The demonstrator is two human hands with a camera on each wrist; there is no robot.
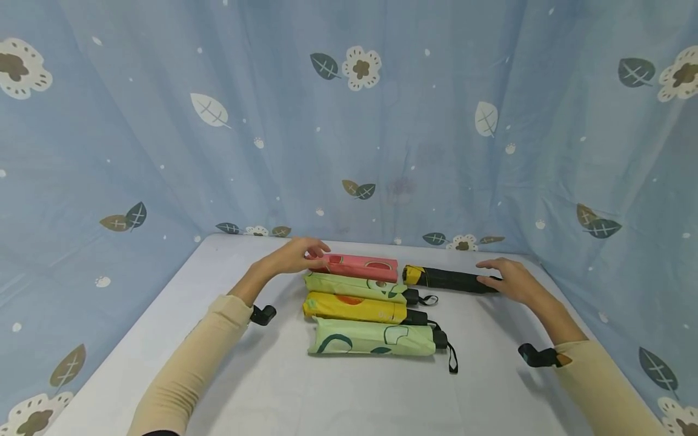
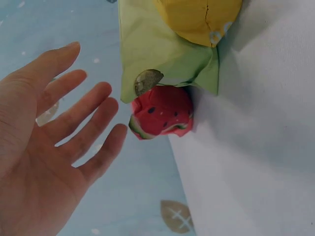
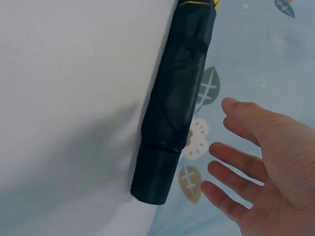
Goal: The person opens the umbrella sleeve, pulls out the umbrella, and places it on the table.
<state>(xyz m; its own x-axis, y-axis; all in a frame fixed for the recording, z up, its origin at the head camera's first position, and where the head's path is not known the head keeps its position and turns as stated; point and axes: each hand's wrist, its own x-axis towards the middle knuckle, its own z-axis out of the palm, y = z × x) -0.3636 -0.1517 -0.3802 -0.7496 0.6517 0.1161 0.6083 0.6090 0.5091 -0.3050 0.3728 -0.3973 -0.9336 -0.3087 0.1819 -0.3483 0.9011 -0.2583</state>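
Several folded umbrellas lie on the table. My left hand [image 1: 295, 256] is at the left end of the pink-red watermelon umbrella [image 1: 362, 267]; in the left wrist view its fingers are spread beside the red end, holding nothing. At the right, my right hand [image 1: 509, 280] hovers by the handle end of a black umbrella [image 3: 170, 103] with a yellow end, fingers loosely bent and apart from it in the right wrist view. In front of the watermelon one lie a light green umbrella [image 1: 349, 284], a yellow umbrella [image 1: 354, 307] and another green umbrella [image 1: 376, 338], handles to the right.
A white-covered table [image 1: 382, 399] carries everything. A blue curtain [image 1: 305, 151] with leaves and flowers encloses the back and both sides. Wrist straps [image 1: 458, 358] hang off the handles of the green and yellow umbrellas.
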